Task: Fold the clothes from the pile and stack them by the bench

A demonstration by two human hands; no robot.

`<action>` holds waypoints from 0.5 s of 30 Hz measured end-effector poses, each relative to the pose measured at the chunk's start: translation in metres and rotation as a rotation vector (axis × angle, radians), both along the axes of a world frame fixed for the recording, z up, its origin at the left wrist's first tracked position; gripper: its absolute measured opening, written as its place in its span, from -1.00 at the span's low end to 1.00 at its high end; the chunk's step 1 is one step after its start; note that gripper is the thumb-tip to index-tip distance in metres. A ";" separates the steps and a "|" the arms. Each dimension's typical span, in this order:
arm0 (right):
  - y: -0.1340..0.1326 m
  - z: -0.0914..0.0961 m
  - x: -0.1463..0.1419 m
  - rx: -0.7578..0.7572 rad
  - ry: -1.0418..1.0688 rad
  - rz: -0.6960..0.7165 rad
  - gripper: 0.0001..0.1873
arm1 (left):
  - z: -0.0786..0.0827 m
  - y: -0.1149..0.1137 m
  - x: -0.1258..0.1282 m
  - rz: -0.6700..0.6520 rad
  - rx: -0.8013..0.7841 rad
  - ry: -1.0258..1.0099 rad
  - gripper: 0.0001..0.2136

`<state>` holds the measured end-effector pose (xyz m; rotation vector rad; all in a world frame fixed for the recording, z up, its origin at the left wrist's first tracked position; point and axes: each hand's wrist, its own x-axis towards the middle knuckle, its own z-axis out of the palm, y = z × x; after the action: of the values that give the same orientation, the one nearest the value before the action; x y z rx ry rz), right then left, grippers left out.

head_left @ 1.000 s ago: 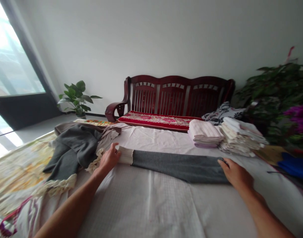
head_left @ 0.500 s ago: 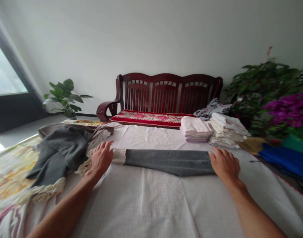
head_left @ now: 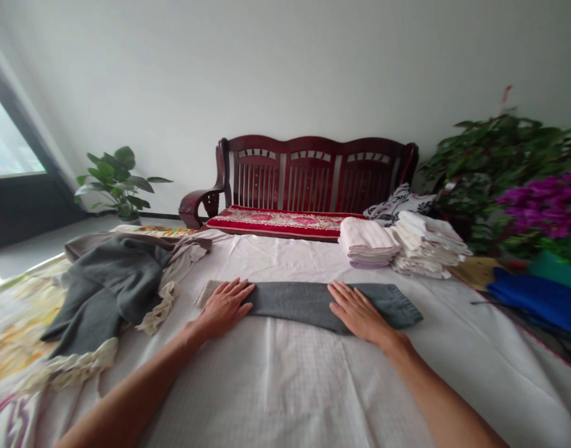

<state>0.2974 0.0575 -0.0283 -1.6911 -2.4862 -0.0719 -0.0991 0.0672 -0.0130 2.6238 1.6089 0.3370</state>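
Observation:
A long, narrow folded grey garment (head_left: 292, 302) lies crosswise on the white cloth (head_left: 308, 379), its cream ribbed end at the left. My left hand (head_left: 226, 305) rests flat on it near that cream end, fingers stretched out. Flat on the garment's right half lies my right hand (head_left: 355, 310), fingers extended and palm down. To the left, a loose heap of grey clothing (head_left: 112, 280) with cream ruffled trim spreads over the cloth.
Folded pink towels (head_left: 367, 239) and a stack of white cloths (head_left: 425, 249) stand at the back right. Behind is a dark red wooden bench (head_left: 313, 174). Blue fabric (head_left: 537, 302) lies at the right edge, and a potted plant (head_left: 122, 180) stands back left.
Both hands have moved inward from the garment's ends and now lie flat on it. The garment's right end, earlier under my right hand, is now uncovered.

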 end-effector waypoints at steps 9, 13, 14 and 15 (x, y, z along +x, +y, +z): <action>0.007 -0.001 0.073 0.123 -0.141 -0.311 -0.34 | 0.004 0.006 -0.016 0.031 -0.033 0.055 -0.48; 0.004 -0.001 0.082 0.118 -0.143 -0.439 -0.37 | 0.000 0.008 -0.015 0.093 -0.010 0.082 -0.48; 0.003 -0.002 0.082 0.129 -0.144 -0.442 -0.38 | -0.001 0.009 -0.015 0.108 0.002 0.085 -0.48; 0.003 -0.003 0.083 0.144 -0.145 -0.442 -0.40 | -0.002 0.009 -0.015 0.119 0.014 0.085 -0.47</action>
<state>0.3801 0.0604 -0.0311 -2.2008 -2.0844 -0.4192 -0.1140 0.0761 -0.0153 2.5923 1.8002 0.2456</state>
